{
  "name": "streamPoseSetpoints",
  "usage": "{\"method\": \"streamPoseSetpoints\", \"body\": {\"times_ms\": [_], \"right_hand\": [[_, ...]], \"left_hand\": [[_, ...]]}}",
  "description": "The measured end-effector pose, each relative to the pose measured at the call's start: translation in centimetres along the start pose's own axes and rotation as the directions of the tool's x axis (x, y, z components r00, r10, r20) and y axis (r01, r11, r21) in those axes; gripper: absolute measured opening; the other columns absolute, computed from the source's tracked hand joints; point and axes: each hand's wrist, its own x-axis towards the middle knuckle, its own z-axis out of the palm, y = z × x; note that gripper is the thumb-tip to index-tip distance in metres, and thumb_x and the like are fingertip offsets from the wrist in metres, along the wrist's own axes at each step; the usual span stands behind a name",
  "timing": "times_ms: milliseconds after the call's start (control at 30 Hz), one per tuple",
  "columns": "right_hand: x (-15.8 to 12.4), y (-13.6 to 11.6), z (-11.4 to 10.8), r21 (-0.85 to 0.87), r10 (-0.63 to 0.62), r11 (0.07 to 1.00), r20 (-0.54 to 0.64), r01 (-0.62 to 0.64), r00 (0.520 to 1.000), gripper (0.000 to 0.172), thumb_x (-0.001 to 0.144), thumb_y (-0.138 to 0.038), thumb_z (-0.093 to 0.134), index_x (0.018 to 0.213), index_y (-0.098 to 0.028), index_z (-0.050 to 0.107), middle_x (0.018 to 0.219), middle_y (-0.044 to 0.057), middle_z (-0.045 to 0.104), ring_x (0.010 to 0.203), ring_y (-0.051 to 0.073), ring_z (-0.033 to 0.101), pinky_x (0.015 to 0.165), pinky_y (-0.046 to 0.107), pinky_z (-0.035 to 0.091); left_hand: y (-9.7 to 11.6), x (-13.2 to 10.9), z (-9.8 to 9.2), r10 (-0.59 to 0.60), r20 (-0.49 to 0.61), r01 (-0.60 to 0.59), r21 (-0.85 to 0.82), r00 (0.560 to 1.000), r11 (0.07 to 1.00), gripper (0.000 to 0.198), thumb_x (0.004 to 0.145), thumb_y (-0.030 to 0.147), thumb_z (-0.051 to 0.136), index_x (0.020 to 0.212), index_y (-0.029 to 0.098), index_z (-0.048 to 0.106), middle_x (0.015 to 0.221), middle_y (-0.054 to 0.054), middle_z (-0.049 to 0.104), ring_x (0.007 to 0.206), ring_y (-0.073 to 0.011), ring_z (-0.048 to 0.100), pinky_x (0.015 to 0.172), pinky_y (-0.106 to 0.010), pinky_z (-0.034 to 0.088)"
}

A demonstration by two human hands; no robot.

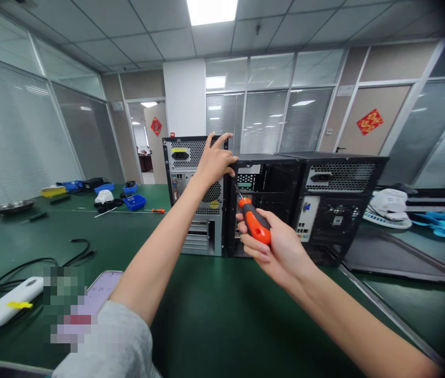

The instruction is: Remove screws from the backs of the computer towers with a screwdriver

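Note:
My right hand grips an orange and black screwdriver by its handle. The shaft points up and left, its tip at the left rear edge of the middle black computer case, which has an open bay. Whether the tip sits in a screw is too small to tell. Above it, my left hand has its fingers spread, at the top where the left computer case and the middle one meet. My forearm hides part of the left case's back panel. A third black computer case stands on the right.
On the green table lie a white power strip with black cables and a phone. Blue trays and a small orange-handled tool lie further back. A black panel and blue gloves are at right.

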Motion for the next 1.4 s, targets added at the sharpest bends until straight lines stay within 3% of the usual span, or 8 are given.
{"method": "streamPoseSetpoints", "body": {"times_ms": [300,500,733,833,933,1100,1300,1400], "right_hand": [[0.0,0.2,0.4,0.096,0.017,0.995,0.018,-0.019,1.000,0.026,0.085,-0.024,0.027,0.081,-0.013,0.050,0.053,-0.002,0.047,0.027,0.001,0.022,0.023,0.013,0.017],[0.1,0.2,0.3,0.107,0.030,0.994,0.091,-0.040,0.995,0.027,0.086,-0.025,0.027,0.083,-0.013,0.052,0.056,-0.002,0.049,0.026,0.000,0.020,0.023,0.013,0.015],[-0.4,-0.3,0.4,0.073,0.126,0.989,0.047,-0.129,0.991,0.022,0.086,-0.024,0.033,0.082,-0.015,0.053,0.058,-0.001,0.049,0.031,0.001,0.024,0.027,0.013,0.016],[-0.6,-0.6,0.4,0.059,0.153,0.986,0.042,-0.155,0.987,0.025,0.086,-0.032,0.035,0.078,-0.016,0.052,0.057,-0.001,0.047,0.034,0.002,0.025,0.028,0.014,0.016],[-0.9,-0.7,0.3,-0.011,0.110,0.994,0.085,-0.110,0.990,0.019,0.077,-0.033,0.054,0.069,-0.017,0.049,0.056,-0.004,0.041,0.038,0.002,0.025,0.031,0.014,0.016],[-1.1,-0.8,-0.2,-0.237,0.084,0.971,0.209,-0.033,0.974,0.030,0.056,-0.007,0.068,0.060,-0.016,0.040,0.052,-0.008,0.035,0.042,0.000,0.026,0.036,0.013,0.017],[-0.8,-0.9,-0.7,-0.391,0.051,0.918,0.277,0.064,0.959,0.027,0.064,-0.016,0.065,0.063,-0.018,0.039,0.051,-0.006,0.047,0.042,0.002,0.039,0.041,0.015,0.029],[-0.8,-0.9,-1.1,-0.467,0.028,0.879,0.261,0.100,0.965,0.027,0.065,-0.024,0.066,0.065,-0.019,0.040,0.050,-0.007,0.045,0.042,0.005,0.043,0.039,0.017,0.031]], "left_hand": [[0.0,-0.1,-0.1,0.004,0.002,-0.004,-0.007,1.000,1.000,0.016,0.078,0.025,0.051,0.084,0.023,0.066,0.085,-0.005,0.067,0.129,-0.0301,0.026,0.108,-0.054,0.008],[0.1,0.0,-0.1,-0.004,0.018,0.005,-0.008,1.000,1.000,0.016,0.077,0.024,0.053,0.085,0.023,0.066,0.086,-0.005,0.066,0.129,-0.0302,0.025,0.108,-0.054,0.007],[0.0,0.0,-0.2,0.010,-0.001,-0.010,-0.008,1.000,1.000,0.016,0.077,0.023,0.053,0.084,0.024,0.066,0.080,-0.005,0.066,0.128,-0.0299,0.027,0.107,-0.055,0.006],[0.0,-0.1,-0.2,0.007,0.006,-0.007,-0.008,1.000,1.000,0.015,0.076,0.023,0.053,0.085,0.024,0.066,0.083,-0.004,0.066,0.129,-0.0300,0.026,0.107,-0.054,0.006],[0.0,-0.1,-0.2,0.001,0.015,-0.001,-0.011,1.000,1.000,0.015,0.076,0.024,0.054,0.085,0.024,0.066,0.088,-0.005,0.066,0.130,-0.0299,0.024,0.108,-0.054,0.006],[-0.1,-0.2,-0.1,-0.002,0.020,0.002,-0.015,1.000,1.000,0.015,0.076,0.023,0.054,0.085,0.024,0.065,0.090,-0.004,0.066,0.130,-0.0298,0.022,0.108,-0.053,0.007],[-0.1,-0.1,-0.2,-0.012,0.032,0.012,-0.026,0.999,1.000,0.015,0.075,0.025,0.055,0.086,0.023,0.065,0.096,-0.004,0.065,0.131,-0.0304,0.020,0.108,-0.053,0.006],[0.0,-0.1,-0.3,-0.011,0.030,0.012,-0.030,0.999,0.999,0.015,0.076,0.025,0.055,0.086,0.023,0.066,0.092,-0.005,0.066,0.131,-0.0297,0.022,0.108,-0.053,0.005]]}}
